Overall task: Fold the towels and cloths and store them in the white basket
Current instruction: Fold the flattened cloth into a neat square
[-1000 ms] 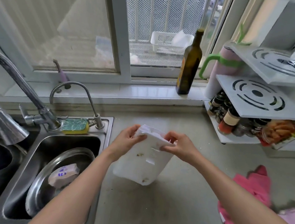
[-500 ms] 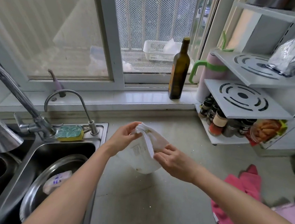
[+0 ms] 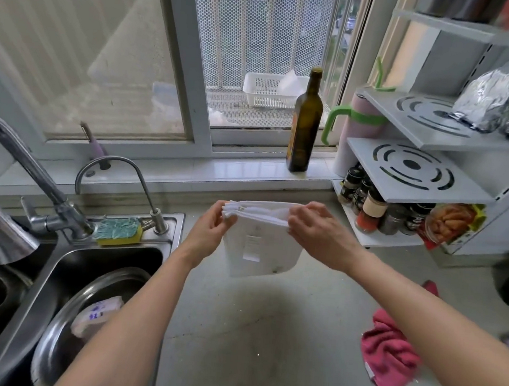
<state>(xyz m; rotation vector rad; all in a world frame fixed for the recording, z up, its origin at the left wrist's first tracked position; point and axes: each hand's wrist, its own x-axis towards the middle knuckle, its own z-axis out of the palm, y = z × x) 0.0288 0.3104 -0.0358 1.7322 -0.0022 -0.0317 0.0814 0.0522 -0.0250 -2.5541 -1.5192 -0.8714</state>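
A white cloth (image 3: 257,250), folded over with a label showing, hangs in the air above the grey counter (image 3: 249,340). My left hand (image 3: 210,230) pinches its top left corner, where several layers bunch together. My right hand (image 3: 317,230) pinches the top right edge. The top edge is stretched level between the two hands. A crumpled pink cloth (image 3: 386,355) lies on the counter at the right, partly behind my right forearm. The white basket (image 3: 270,91) stands outside the window on a mesh ledge, with something white in it.
A steel sink (image 3: 65,268) with a bowl inside fills the left, with taps and a sponge (image 3: 117,230) behind it. A dark glass bottle (image 3: 305,126) stands on the sill. A white rack (image 3: 418,173) with spice jars stands at the right.
The hands have drawn apart and risen, stretching the cloth's top edge flat between them. The right hand moved from the cloth's front to its top right edge.
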